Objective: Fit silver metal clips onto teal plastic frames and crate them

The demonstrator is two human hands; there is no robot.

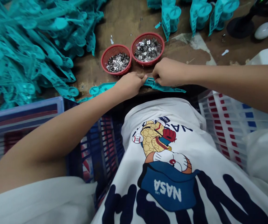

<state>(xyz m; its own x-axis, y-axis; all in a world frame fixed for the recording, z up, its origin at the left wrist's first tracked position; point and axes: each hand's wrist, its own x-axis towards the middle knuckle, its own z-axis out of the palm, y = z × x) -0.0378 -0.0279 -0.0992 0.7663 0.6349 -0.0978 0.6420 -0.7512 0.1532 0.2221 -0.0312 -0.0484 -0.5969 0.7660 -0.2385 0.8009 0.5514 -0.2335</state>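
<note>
A long teal plastic part lies across the table's front edge, close to my body. My left hand pinches it near its middle, fingers pressed together. Just to the right, my right hand is closed over the same part, its fingertips curled down and partly hidden. A thin shiny metal piece shows on the part between my two hands. Beyond my hands stand two red baskets, the left one and the right one, both holding small metal pieces.
A large heap of teal parts covers the left of the table. Several more teal parts stand at the back right. Blue crates and a white plastic basket flank my lap.
</note>
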